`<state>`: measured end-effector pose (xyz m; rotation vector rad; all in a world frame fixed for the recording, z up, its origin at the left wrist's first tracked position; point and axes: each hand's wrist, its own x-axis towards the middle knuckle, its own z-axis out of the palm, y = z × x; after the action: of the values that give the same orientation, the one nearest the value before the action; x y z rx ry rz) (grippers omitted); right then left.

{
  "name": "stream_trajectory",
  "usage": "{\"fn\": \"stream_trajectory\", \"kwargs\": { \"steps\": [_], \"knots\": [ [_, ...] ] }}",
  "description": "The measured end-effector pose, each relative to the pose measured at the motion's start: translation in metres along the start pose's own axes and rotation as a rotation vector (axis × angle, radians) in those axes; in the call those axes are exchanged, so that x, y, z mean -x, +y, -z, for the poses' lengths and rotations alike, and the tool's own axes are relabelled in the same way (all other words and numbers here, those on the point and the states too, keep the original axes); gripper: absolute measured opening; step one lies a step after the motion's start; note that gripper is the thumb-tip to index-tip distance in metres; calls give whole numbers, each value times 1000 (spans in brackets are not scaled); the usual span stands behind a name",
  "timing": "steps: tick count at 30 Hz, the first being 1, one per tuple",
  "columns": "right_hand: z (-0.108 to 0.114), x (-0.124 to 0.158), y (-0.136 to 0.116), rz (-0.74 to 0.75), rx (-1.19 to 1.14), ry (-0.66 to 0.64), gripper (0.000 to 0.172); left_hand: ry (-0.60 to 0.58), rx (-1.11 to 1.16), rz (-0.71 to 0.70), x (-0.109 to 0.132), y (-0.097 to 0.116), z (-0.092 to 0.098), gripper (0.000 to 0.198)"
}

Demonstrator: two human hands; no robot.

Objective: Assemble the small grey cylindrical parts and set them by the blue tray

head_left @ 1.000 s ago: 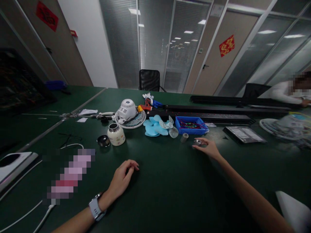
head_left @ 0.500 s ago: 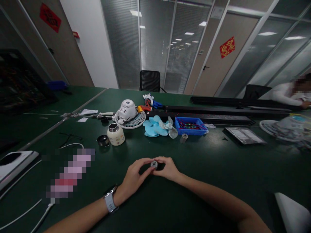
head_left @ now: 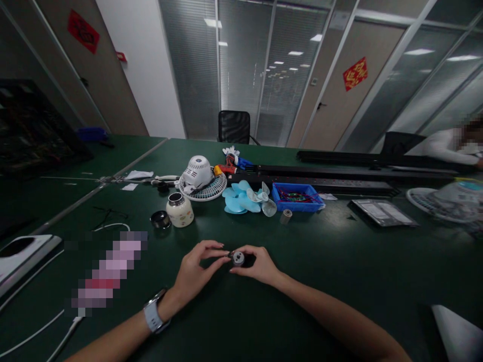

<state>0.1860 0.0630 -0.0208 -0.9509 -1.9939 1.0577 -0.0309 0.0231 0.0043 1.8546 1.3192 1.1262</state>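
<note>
Round end up, the cylinder (head_left: 238, 259) is gripped by the right hand (head_left: 263, 264); just left, whether the left hand (head_left: 195, 267) grips anything can't be told.

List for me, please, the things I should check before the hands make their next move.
1. Right hand grips the metal part: ok, held between thumb and fingers.
2. Part's holed end visible: ok, facing the camera.
3. Left hand has a firm grip: cannot tell; fingertips beside the part, contact unclear.
4. Cylinder apart from both hands: ok, near the blue tray.
5. Jar capped: not ok, mouth uncovered.
</note>
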Motion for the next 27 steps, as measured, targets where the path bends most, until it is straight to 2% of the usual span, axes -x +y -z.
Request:
{"fn": "stream_trajectory", "kwargs": {
  "steps": [3,6,10,14,19,23,27],
  "knots": [
    [-1,0,0,12,0,-1,42,-98,-50,70,10,-19,10,38],
    [0,0,-2,7,13,-7,41,-182,-121,84,16,-36,11,46],
    [17,6,0,0,27,-43,40,-226,-121,61,15,-43,10,56],
    [61,25,21,-48,90,15,42,-207,-75,93,14,-36,12,46],
    [134,41,69,-187,214,327,44,-138,-3,156,13,-30,13,30],
    [178,29,101,-271,171,555,54,-124,0,148,13,-32,13,29],
    [198,12,118,-289,153,609,56,-147,-39,138,13,-32,14,27]
  ]
}}
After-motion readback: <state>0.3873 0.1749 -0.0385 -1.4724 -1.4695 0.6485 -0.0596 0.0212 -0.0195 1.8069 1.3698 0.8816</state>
